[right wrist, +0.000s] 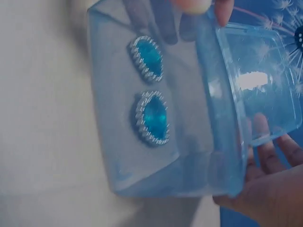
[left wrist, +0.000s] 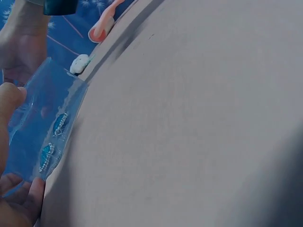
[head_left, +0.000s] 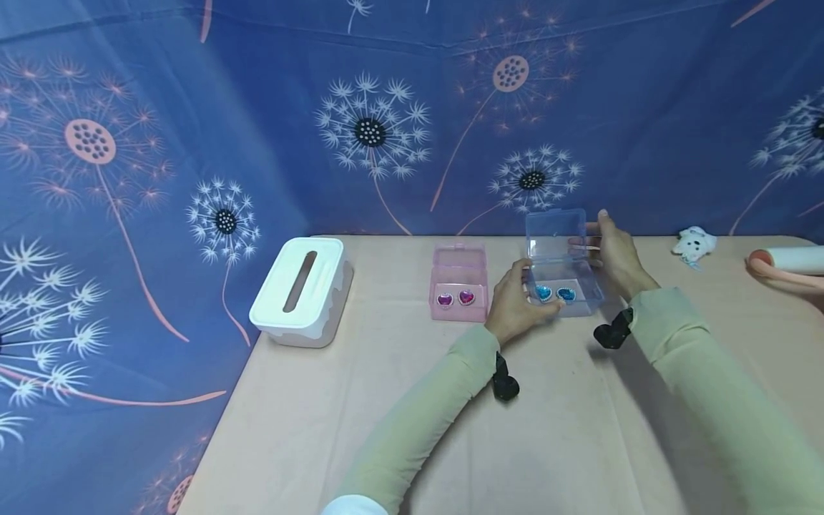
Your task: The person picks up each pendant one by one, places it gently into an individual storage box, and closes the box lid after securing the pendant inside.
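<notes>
Gripping the clear blue box [head_left: 558, 270] on its left side, the left hand [head_left: 513, 306] has its thumb at the front edge and its other fingers curled on the side wall, clamped on the plastic. That hold probably steadies the base while the right hand [head_left: 619, 259] is at the lid [head_left: 555, 225]. The right hand's fingers are apart and fairly straight, seen partly through the plastic behind the lid's right edge; they seem to back it lightly rather than pinch it, though whether they actually press on it I cannot tell.

The box sits near the back of the table [head_left: 399, 422], its lid standing up at the far side, which leaves the two blue gems [head_left: 566, 294] inside in plain sight. Just left of it, a pink box [head_left: 458, 315] has its lid laid back too and faces the same way, with two pink and purple gems [head_left: 466, 297] in its front part. The pairing by colour suggests a deliberate arrangement. A white slotted container [head_left: 270, 306] stands well apart on the left; a small white figure [head_left: 695, 244] and a white roll [head_left: 798, 260] lie to the right, seemingly out of the hands' way.
</notes>
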